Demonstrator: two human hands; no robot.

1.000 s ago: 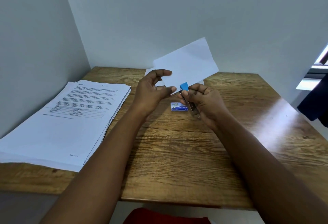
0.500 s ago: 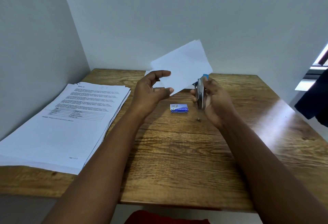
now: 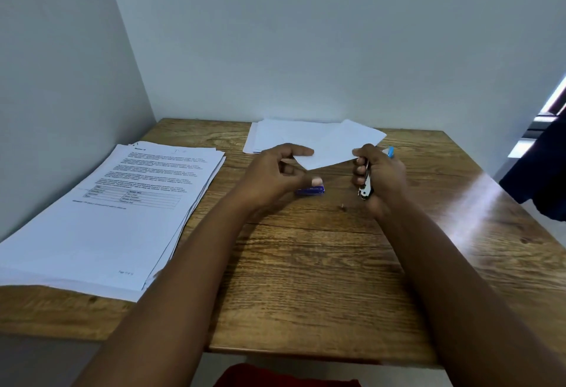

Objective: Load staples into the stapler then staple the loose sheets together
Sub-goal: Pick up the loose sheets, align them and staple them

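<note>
My right hand (image 3: 382, 178) is closed around a silver stapler (image 3: 366, 186) with a blue end, held upright just above the wooden table (image 3: 306, 279). White stapled sheets (image 3: 337, 147) lie low and tilted between my hands, over a flat pile of blank sheets (image 3: 272, 138) at the back. My left hand (image 3: 272, 175) hovers with fingers apart; its index fingertip touches the sheets' near corner and the thumb is clear of them. A small blue staple box (image 3: 311, 190) lies on the table, partly hidden behind my left thumb.
A thick stack of printed pages (image 3: 122, 209) covers the table's left side, overhanging the front edge. A tiny loose staple (image 3: 343, 207) lies near the box. Walls close off the left and back. Dark cloth (image 3: 539, 166) hangs at the right edge.
The sheets have dropped from held up in the air to low over the back pile. My left thumb has come off them. My right hand has moved right with the stapler.
</note>
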